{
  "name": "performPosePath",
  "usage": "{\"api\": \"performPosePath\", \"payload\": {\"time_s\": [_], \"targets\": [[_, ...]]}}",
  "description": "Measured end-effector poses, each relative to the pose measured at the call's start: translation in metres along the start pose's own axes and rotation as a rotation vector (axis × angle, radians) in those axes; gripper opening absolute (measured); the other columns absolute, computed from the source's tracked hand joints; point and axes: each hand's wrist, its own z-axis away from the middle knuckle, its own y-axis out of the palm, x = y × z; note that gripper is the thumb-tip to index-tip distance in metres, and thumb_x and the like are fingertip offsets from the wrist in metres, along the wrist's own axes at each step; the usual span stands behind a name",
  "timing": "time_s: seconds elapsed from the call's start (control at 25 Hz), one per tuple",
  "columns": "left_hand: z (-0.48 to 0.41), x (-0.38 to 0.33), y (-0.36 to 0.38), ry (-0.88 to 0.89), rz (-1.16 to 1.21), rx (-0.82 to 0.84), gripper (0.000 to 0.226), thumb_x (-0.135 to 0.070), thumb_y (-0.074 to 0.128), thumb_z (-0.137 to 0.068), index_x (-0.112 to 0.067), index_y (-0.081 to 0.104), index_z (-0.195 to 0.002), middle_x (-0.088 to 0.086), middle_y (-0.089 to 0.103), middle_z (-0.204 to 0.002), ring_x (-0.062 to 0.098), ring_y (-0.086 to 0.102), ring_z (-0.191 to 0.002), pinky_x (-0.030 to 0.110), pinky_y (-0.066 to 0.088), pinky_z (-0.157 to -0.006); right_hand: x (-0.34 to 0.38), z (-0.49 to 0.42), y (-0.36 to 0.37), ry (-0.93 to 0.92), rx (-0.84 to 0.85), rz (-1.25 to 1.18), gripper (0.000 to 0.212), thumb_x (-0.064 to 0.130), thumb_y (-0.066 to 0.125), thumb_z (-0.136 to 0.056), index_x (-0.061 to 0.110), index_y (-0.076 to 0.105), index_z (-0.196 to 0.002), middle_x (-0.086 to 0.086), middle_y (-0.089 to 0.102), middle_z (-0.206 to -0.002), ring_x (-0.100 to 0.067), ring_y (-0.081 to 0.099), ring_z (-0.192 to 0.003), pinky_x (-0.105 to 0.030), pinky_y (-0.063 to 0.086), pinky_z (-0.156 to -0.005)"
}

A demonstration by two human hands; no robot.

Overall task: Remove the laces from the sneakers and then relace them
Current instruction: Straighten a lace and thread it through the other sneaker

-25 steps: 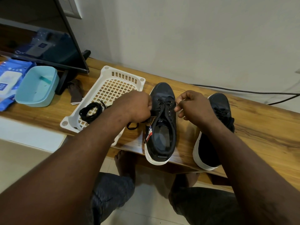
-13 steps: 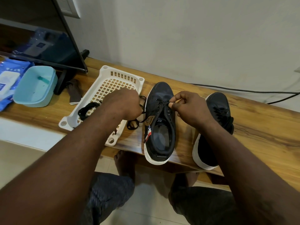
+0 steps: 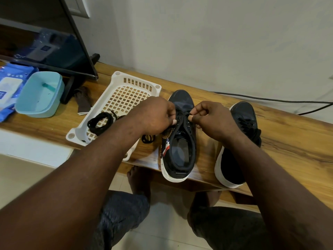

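L hand (image 3: 155, 116) & R hand (image 3: 210, 118) are each pinching the black lace (image 3: 182, 117) over the front eyelets of the sneaker (image 3: 178, 152). It's sitting on the wooden bench (image 3: 288, 141), near the second sneaker (image 3: 242, 121), which has its lace in. Prob. relacing: ends should be pulling even, w/ the lace lying flat, no twist, before crossing to the next eyelets. Tongue label is showing pale lettering, too small to read. Wipes pack (image 3: 10, 83) text is blurring out.
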Motion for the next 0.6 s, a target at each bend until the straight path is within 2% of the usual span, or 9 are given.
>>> {"api": "performPosePath", "payload": {"time_s": [0.12, 0.28, 0.36, 0.48, 0.6], "targets": [[0.001, 0.004, -0.005, -0.064, -0.060, 0.008, 0.008, -0.025, 0.071, -0.094, -0.025, 0.071, -0.087, -0.005, 0.070, -0.084, 0.016, 0.067, -0.085, 0.036, 0.056, -0.080, 0.000, 0.001, -0.001, -0.021, 0.014, -0.005, 0.010, 0.016, 0.078, -0.090, 0.026, 0.074, -0.087, 0.008, 0.072, -0.075, -0.005, 0.068, -0.071, -0.026, 0.054, -0.072], [0.005, 0.007, -0.011, -0.138, -0.293, 0.202, 0.014, -0.023, 0.065, -0.096, -0.016, 0.075, -0.103, 0.004, 0.070, -0.099, 0.023, 0.066, -0.096, 0.043, 0.056, -0.092, 0.000, 0.002, -0.001, -0.020, 0.049, -0.006, 0.011, 0.014, 0.078, -0.090, 0.025, 0.075, -0.087, 0.009, 0.073, -0.076, -0.002, 0.069, -0.073, -0.023, 0.055, -0.071], [0.005, 0.007, -0.011, -0.120, -0.227, 0.248, 0.013, -0.022, 0.068, -0.096, -0.016, 0.077, -0.102, 0.004, 0.072, -0.102, 0.023, 0.066, -0.100, 0.044, 0.054, -0.097, 0.000, 0.003, -0.001, -0.019, 0.056, -0.006, 0.011, 0.015, 0.077, -0.090, 0.025, 0.075, -0.086, 0.011, 0.072, -0.072, 0.001, 0.067, -0.068, -0.021, 0.050, -0.067], [0.004, 0.009, -0.013, -0.133, -0.026, 0.178, 0.006, -0.027, 0.074, -0.093, -0.022, 0.075, -0.090, -0.001, 0.074, -0.092, 0.019, 0.067, -0.094, 0.042, 0.055, -0.091, 0.000, 0.002, -0.002, -0.020, 0.039, -0.005, 0.010, 0.017, 0.077, -0.091, 0.025, 0.075, -0.085, 0.012, 0.071, -0.068, 0.002, 0.065, -0.064, -0.021, 0.047, -0.064], [0.003, 0.010, -0.010, -0.132, 0.044, 0.145, 0.013, -0.034, 0.076, -0.093, -0.022, 0.073, -0.093, -0.001, 0.073, -0.088, 0.017, 0.067, -0.087, 0.039, 0.054, -0.086, 0.001, 0.003, -0.002, -0.034, 0.026, -0.025, 0.009, 0.023, 0.077, -0.092, 0.025, 0.075, -0.084, 0.013, 0.071, -0.068, 0.002, 0.064, -0.064, -0.022, 0.048, -0.064]]}}
